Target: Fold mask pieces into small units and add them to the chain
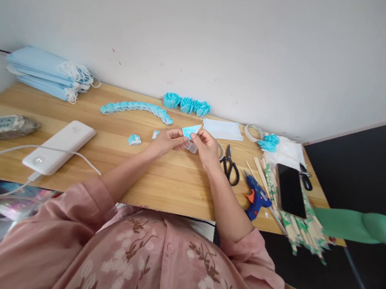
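Observation:
Between my two hands is a small folded blue and white piece (190, 130), pinched by the fingertips of both. My left hand (168, 142) grips it from the left and my right hand (207, 148) from the right, with the thumb on its face. A pale translucent object (191, 147) shows just below the fingers; I cannot make out what it is. Left of my hands lie a folded blue and white piece (135, 139) and another (155, 134), partly behind my left hand. Farther back curves a strip of joined folded pieces (137, 107).
Blue flowers (186, 104) and a face mask (223, 129) lie near the wall. Scissors (230, 165), a blue glue gun (256, 197), wrapped chopsticks (308, 233) and a phone (291, 189) are at right. Stacked masks (43, 70), a power bank (61, 147) and a power strip (1, 128) are at left.

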Tool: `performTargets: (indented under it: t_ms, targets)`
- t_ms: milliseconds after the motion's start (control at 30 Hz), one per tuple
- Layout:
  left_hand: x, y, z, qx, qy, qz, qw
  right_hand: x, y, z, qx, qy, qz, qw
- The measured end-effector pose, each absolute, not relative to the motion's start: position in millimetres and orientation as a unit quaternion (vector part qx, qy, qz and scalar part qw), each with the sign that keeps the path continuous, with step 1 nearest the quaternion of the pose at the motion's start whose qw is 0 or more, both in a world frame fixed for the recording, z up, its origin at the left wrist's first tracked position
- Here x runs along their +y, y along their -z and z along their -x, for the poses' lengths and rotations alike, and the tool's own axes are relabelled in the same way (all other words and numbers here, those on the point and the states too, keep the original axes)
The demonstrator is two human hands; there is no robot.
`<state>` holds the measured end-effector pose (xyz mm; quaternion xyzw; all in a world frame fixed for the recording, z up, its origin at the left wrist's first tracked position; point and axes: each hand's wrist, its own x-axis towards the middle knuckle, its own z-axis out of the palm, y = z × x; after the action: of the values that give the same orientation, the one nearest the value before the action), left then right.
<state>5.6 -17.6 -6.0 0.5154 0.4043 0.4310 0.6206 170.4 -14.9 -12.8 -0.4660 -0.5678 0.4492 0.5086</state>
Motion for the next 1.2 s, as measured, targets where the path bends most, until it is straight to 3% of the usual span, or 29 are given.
performTargets:
  t_ms: [600,1033,1200]
  targets:
    - [-18.0,5.6,-6.3,0.411,-0.480,-0.497,0.594,-13.7,23.7,-166.6,-0.570,-0.467,0.458,0.497]
    - [-18.3,3.5,-8.4,0.449,-0.480,-0.485,0.577,-11.1,24.7,-167.1,-0.533,-0.434,0.473,0.552]
    - [-18.4,2.9,-9.4,0.454,-0.475,-0.485,0.576,-13.7,20.3,-165.9,-0.568,-0.369,0.508,0.531]
